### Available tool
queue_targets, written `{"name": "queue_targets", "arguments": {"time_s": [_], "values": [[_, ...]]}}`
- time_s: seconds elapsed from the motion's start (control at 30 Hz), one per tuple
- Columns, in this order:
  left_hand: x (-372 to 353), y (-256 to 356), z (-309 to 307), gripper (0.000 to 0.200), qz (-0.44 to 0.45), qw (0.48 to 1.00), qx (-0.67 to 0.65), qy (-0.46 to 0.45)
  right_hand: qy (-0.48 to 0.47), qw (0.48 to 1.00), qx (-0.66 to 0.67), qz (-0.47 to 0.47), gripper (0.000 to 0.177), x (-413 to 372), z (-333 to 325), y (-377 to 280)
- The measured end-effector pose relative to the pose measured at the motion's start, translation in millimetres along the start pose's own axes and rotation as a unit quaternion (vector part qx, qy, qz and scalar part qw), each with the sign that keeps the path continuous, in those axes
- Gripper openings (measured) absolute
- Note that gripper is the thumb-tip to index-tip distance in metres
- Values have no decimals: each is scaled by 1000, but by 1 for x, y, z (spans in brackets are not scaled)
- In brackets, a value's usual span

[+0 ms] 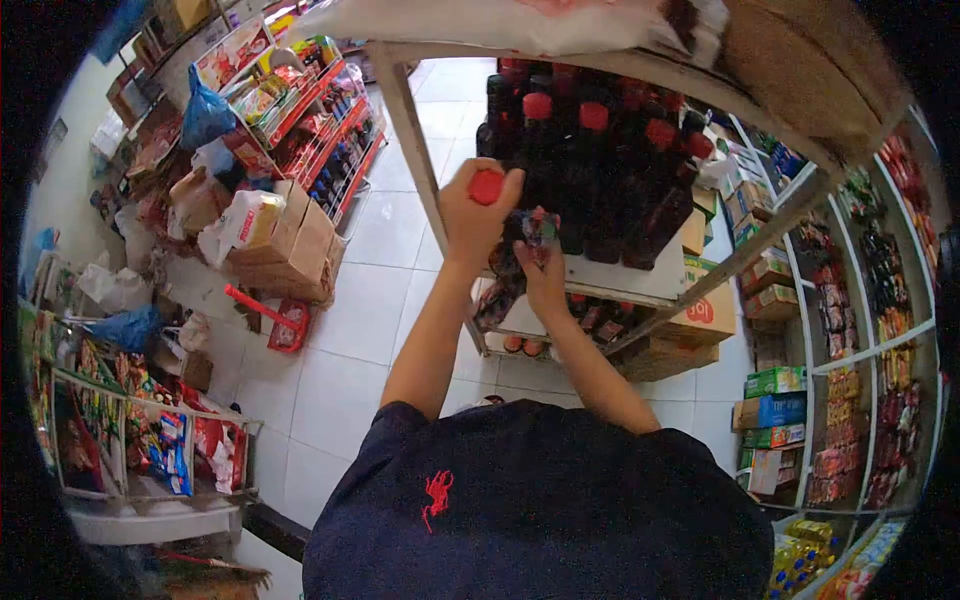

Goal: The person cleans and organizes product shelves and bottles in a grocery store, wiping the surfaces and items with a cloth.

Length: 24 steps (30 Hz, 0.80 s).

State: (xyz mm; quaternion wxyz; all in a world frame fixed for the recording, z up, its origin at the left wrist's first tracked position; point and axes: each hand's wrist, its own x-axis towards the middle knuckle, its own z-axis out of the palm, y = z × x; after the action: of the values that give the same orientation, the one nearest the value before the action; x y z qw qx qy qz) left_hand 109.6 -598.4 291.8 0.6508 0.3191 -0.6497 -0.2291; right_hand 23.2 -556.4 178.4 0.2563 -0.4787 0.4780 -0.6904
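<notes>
My left hand [470, 225] is closed around the top of a dark bottle, its red cap [486, 187] showing between thumb and fingers. Most of that bottle's body is hidden behind the hand. Just to the right and lower, my right hand [545, 278] has its fingers bent around a small shiny, multicoloured piece [538, 228]; I cannot tell whether this belongs to the same bottle. Behind both hands, dark bottles [590, 180] with red or black caps stand packed together on a white shelf [625, 282].
Metal posts [420, 150] frame the shelf. More goods lie on a lower level. Stacked cartons [695, 310] stand on the right, before full wall shelves [850, 380]. On the left are a red snack rack [320, 130], cardboard boxes [285, 245] and a red-handled item [285, 320] on the tiled floor.
</notes>
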Motion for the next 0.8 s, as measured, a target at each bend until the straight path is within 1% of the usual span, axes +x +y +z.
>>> {"name": "queue_targets", "arguments": {"time_s": [0.07,0.13,0.2,0.23,0.27,0.3,0.33,0.37,0.4,0.43,0.47,0.5,0.53,0.57,0.6,0.67,0.7,0.77,0.8], "values": [[3,2,0,18,-29,998,-43,41,35,999,6,5,51,-4,-7,-33],[4,1,-1,17,-33,996,-73,27,68,997,11,14,50,-6,-15,-39],[0,5,0,16,-41,994,-97,19,94,996,-2,-1,47,-4,-21,-38],[-5,11,-1,16,-33,992,-118,8,96,995,-1,0,47,-5,-21,-42],[-9,18,-1,15,-24,990,-138,-2,87,995,29,-27,45,-5,-21,-48],[-14,23,-2,15,-25,990,-138,-5,79,994,60,-54,44,-5,-21,-58],[-19,28,-2,14,-37,990,-135,5,81,994,59,-52,44,-5,-22,-67],[-24,35,-3,13,-50,990,-132,15,32,986,-33,-162,44,-5,-22,-75],[-30,44,-6,13,-51,990,-131,10,-18,956,-124,-266,45,-7,-22,-78],[-35,54,-10,12,-70,981,-182,0,-58,967,-99,-226,61,-14,-20,-70],[-39,62,-12,11,-89,968,-232,-9,-54,968,-98,-224,61,-20,-23,-59],[-43,67,-12,11,-98,962,-255,17,-47,975,-47,-213,67,-27,-27,-46],[-45,69,-14,11,-100,962,-254,14,-40,979,5,-201,72,-35,-30,-33],[-46,71,-18,12,-78,936,-343,-12,-28,985,69,-156,78,-48,-28,-18],[-48,71,-21,13,-58,901,-427,-37,-24,986,70,-151,78,-58,-33,-3],[-51,70,-23,15,-75,898,-432,-37,9,999,-2,-46,73,-73,-45,16],[-53,70,-23,14,-63,891,-449,-42,14,999,-1,-41,73,-75,-44,7],[-55,73,-20,14,-53,882,-465,-49,36,988,-12,-147,64,-60,-40,-35],[-56,76,-19,15,-52,883,-462,-62,39,989,-12,-143,64,-54,-40,-58]]}}
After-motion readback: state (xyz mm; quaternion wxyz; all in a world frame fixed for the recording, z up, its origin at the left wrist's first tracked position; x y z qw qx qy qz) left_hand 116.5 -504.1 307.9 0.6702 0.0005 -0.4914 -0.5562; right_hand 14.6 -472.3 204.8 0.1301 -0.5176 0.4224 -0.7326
